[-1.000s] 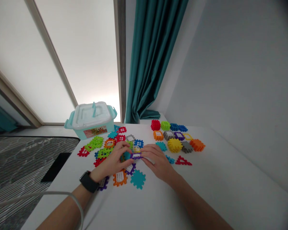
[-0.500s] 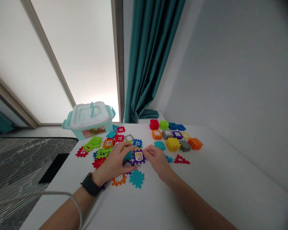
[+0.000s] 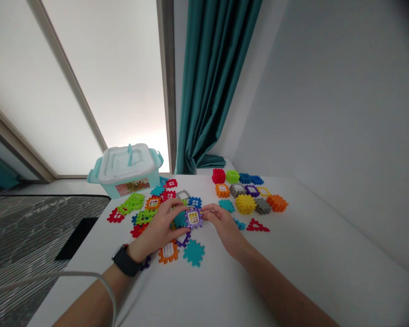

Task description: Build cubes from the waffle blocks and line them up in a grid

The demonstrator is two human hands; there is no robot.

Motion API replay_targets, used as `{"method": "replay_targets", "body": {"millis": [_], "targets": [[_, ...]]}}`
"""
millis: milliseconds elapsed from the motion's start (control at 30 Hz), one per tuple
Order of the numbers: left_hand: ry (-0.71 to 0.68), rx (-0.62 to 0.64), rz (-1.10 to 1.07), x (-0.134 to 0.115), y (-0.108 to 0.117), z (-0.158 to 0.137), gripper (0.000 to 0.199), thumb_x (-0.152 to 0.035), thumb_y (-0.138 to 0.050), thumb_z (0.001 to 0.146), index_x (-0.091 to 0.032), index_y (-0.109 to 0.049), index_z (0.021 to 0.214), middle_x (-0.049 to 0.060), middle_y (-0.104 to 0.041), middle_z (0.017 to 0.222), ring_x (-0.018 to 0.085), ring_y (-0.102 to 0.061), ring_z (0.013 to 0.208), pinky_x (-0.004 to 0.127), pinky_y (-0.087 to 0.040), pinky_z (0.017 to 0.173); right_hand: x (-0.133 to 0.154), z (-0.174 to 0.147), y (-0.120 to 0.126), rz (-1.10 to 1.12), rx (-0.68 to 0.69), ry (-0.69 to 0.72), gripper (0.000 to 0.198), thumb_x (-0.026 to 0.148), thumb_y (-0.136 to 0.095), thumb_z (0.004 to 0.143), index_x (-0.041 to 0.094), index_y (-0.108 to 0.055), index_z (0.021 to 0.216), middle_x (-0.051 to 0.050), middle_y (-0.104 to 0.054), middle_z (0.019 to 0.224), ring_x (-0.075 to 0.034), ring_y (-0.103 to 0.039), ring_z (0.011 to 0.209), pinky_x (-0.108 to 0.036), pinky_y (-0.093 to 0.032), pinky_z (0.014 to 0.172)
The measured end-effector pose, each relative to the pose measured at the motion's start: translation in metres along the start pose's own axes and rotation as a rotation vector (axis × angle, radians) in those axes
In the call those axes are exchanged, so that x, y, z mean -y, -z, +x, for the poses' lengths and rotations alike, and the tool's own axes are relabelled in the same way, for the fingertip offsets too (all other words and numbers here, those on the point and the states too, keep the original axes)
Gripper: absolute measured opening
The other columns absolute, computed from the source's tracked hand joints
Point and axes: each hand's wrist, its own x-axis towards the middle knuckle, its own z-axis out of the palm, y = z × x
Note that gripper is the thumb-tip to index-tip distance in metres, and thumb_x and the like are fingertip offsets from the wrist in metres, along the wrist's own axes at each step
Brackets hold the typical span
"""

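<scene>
One purple tile [image 3: 194,218]: flat square, toothed edges, white panel with a yellow window; in front and to the right of the tub [image 3: 129,164].
Tile direction: panel faces up and away from the tub; sides look about equal, so no long axis stands out.
Right hand [image 3: 228,228]: thumb and fingertips pinch the tile's right edge.
Left hand [image 3: 162,225]: thumb and finger curve apart around its left corners; whether they grip, cannot tell.
Yellow stack [image 3: 245,205]: well right of the tub.
</scene>
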Motion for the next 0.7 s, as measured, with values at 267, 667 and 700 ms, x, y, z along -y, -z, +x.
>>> {"method": "replay_targets", "body": {"millis": [267,667,700], "targets": [[-0.011,0.012,0.007,0.0,0.0,0.0,0.049,-0.033,-0.073,0.087,-0.026,-0.056,0.132,0.012,-0.053,0.13,0.029,-0.054,0.121,0.05,-0.05,0.102,0.003,0.0,0.002,-0.024,0.045,0.033,0.028,0.045,-0.07,0.08,0.02,-0.07,0.092,-0.004,-0.074,0.091,-0.02,-0.066,0.085,-0.033,-0.052,0.077],[0.018,0.001,-0.02,-0.008,0.003,0.001,0.049,-0.032,-0.074,0.085,-0.025,-0.057,0.13,0.012,-0.057,0.127,0.029,-0.055,0.12,0.048,-0.047,0.103,-0.006,0.002,0.003,-0.134,0.069,0.061,0.032,0.05,-0.072,0.081,0.019,-0.07,0.088,-0.004,-0.075,0.087,-0.021,-0.068,0.081,-0.035,-0.052,0.079],[0.039,-0.005,-0.059,-0.009,0.004,0.002,0.047,-0.033,-0.072,0.086,-0.024,-0.056,0.13,0.012,-0.058,0.127,0.029,-0.055,0.12,0.048,-0.048,0.103,-0.006,0.002,0.004,-0.204,0.044,0.131,0.028,0.047,-0.069,0.084,0.02,-0.069,0.088,-0.004,-0.075,0.087,-0.021,-0.068,0.082,-0.037,-0.053,0.08]]}}
